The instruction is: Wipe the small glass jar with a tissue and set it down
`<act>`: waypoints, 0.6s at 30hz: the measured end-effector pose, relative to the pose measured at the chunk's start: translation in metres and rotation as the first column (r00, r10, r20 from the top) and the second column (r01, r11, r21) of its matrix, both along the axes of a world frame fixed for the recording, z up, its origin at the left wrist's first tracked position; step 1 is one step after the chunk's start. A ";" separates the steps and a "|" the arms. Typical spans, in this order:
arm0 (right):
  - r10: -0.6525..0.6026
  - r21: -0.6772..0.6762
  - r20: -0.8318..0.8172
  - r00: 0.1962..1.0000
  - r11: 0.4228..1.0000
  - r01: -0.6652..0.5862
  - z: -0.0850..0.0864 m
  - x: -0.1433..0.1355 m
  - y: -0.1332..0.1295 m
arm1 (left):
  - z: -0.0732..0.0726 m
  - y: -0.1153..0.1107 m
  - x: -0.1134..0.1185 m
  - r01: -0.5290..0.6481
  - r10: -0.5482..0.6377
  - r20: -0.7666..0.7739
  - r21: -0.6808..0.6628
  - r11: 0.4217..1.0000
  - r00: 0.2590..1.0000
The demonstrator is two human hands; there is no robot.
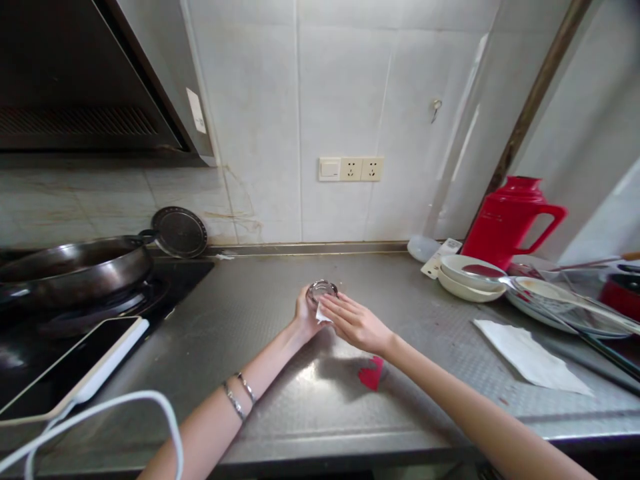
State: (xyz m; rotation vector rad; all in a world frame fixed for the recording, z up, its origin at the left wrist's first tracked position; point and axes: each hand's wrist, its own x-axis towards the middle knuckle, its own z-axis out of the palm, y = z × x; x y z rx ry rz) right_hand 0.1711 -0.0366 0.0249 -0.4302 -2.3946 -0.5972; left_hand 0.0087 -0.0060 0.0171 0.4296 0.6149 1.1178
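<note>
1. My left hand (pixel 303 315) is curled around a small, shiny round vessel (pixel 321 291), gripping it from the left and below.
2. My right hand (pixel 357 325) holds a white tissue (pixel 323 315) against the vessel's near right side; its fingers lie together over the rim, and a corner of the tissue pokes out beneath them.
3. I have the vessel around the middle of the metal tabletop (pixel 260 287), between its front and back edges; whether it touches the surface, I can't tell.
4. On my left wrist I wear silvery bracelets (pixel 234 400).
5. Between my forearms, nearer the front edge, lies a red scrap (pixel 372 375).
6. Toward the right edge there's a flat white paper towel (pixel 530 357); behind it stand stacked pale bowls (pixel 465 290), with plates and utensils beside them.
7. Near the back right corner a red thermos (pixel 510 220) leans slightly, its handle to the right.
8. At the left edge is a black hob (pixel 193 277) with a steel pan (pixel 75 273) on it, and a dark round disc (pixel 180 232) leans against the wall behind.
9. Toward the front left corner I see a phone (pixel 75 363) with a white cable (pixel 125 398).
</note>
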 end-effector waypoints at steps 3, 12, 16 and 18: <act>-0.047 -0.026 -0.028 0.998 0.999 0.047 0.002 0.010 0.000 | 0.006 -0.004 -0.001 0.041 -0.040 -0.043 0.009 0.999 0.998; -0.180 -0.173 -0.159 0.971 0.973 0.152 0.001 0.009 -0.005 | 0.008 -0.010 0.002 0.218 -0.206 -0.103 0.124 0.968 0.973; -0.246 -0.301 -0.262 0.933 0.940 0.163 -0.005 -0.004 -0.004 | 0.002 -0.013 0.007 0.251 -0.237 -0.105 0.153 0.956 0.966; -0.267 -0.343 -0.309 0.913 0.926 0.155 -0.009 -0.011 -0.003 | 0.001 -0.013 0.009 0.218 -0.204 -0.108 0.134 0.967 0.973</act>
